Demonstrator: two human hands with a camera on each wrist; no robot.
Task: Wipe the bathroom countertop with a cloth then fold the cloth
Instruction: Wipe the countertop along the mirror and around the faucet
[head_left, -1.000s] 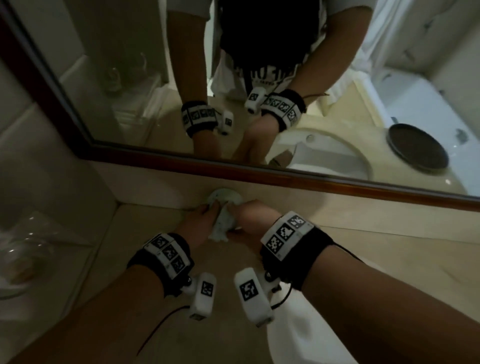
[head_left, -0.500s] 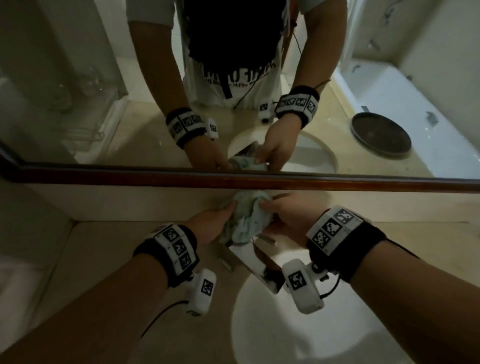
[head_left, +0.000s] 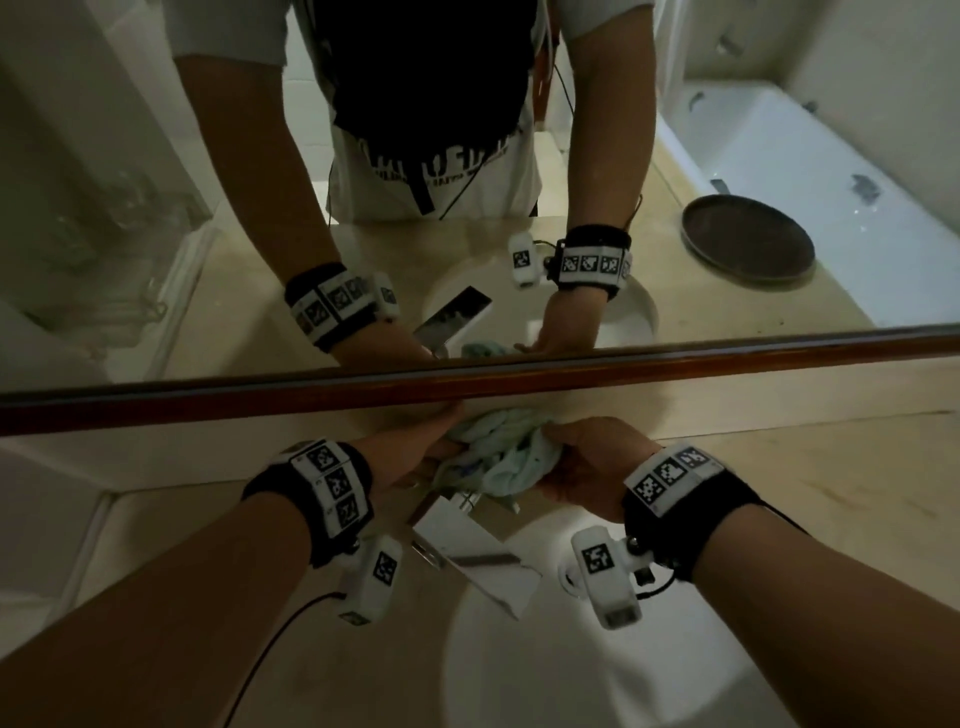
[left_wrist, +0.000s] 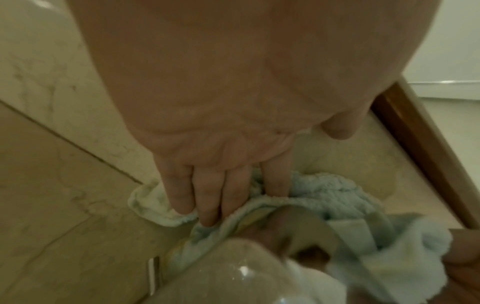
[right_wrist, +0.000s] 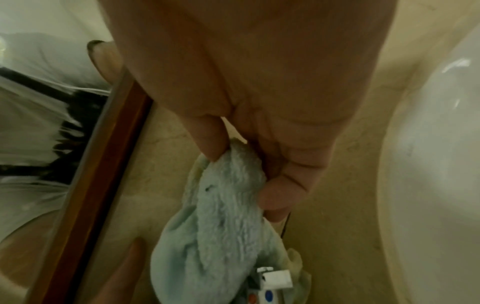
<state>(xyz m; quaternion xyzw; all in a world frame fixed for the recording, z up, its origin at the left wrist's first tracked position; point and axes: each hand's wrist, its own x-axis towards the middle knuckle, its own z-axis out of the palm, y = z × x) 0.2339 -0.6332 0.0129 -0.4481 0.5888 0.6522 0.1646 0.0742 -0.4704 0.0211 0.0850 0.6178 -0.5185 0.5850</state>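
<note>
Beige countertop (head_left: 779, 483) bears a crumpled cloth (head_left: 498, 457), apparently behind the faucet (head_left: 462, 540).

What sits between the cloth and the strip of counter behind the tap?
The faucet does. The cloth, held by the left hand and right hand, is bunched around its base, against the backsplash.

Both forearms reach forward side by side, banded at the wrists; the left hand (head_left: 410, 457) extends straight fingers (left_wrist: 207, 197), while the right hand (head_left: 587, 467) pinches with curled fingers (right_wrist: 288, 185).
</note>
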